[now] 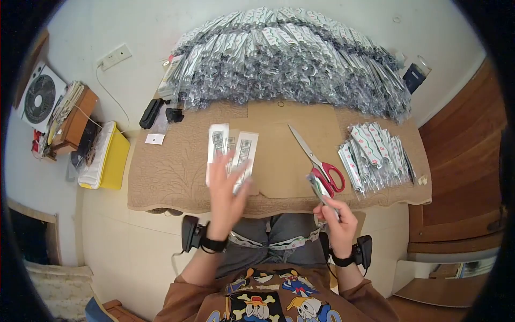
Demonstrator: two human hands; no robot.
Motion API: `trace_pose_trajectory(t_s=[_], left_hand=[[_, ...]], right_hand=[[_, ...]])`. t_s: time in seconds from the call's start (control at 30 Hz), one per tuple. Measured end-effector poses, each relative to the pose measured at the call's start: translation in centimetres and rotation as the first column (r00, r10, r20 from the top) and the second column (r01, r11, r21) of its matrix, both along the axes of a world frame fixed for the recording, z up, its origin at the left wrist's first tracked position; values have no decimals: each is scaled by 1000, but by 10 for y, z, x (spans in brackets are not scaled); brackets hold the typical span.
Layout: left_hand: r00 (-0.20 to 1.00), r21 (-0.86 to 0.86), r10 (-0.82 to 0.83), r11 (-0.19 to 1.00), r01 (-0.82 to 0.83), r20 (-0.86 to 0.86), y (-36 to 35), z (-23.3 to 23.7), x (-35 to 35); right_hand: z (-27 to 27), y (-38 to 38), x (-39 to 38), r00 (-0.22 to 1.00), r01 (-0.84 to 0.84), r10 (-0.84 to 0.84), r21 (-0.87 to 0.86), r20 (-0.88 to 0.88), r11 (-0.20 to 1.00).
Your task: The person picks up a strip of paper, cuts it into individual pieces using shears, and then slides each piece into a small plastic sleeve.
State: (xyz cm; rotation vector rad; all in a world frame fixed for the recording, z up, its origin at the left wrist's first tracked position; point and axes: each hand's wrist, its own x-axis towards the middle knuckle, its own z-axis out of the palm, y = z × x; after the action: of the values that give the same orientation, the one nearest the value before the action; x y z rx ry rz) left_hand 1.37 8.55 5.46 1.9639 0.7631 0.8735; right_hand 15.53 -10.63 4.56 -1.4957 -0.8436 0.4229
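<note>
My left hand (225,196) is over the table's front edge with its fingers spread, partly blurred. It overlaps white printed cards (218,131) lying on the brown quilted cover. In my right hand (341,221), thumb and fingers pinch a folded patterned strap (320,188), white and green with a dark end pointing up and left. A long loose length of patterned ribbon (289,244) runs across my lap, between the two wrists. Just beyond the right hand, red-handled scissors (316,161) rest with their blades apart, pointing away from me.
A cardboard sheet (271,155) covers the table's middle. To the right lies a pile of bagged straps (373,155); a large heap of similar bags (289,64) fills the back. A black case (152,114) sits at left, with a yellow bin (110,161) on the floor.
</note>
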Motion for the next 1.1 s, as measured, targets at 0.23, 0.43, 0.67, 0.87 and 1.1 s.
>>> trace_pose_trajectory(t_s=[0.23,0.43,0.67,0.87,1.1], left_hand=[[925,598,306,793,-117,-225,18,-7,-6],[989,435,-39,895,97,-141,-43,6,0],[916,-660,-222,639,396,335,-90,-7,5],[828,-809,-403,281,517,389,-53,-20,1],[793,-853,319,242,462,520,-46,-8,21]], right_hand=[[-7,-3,-8,880,9,54,130,-471,991],[13,18,-22,737,63,183,336,-651,940],[19,22,5,949,-263,276,95,-155,960],[21,9,-2,929,-371,368,132,46,919],[-6,-20,-19,270,-200,254,204,-929,958]])
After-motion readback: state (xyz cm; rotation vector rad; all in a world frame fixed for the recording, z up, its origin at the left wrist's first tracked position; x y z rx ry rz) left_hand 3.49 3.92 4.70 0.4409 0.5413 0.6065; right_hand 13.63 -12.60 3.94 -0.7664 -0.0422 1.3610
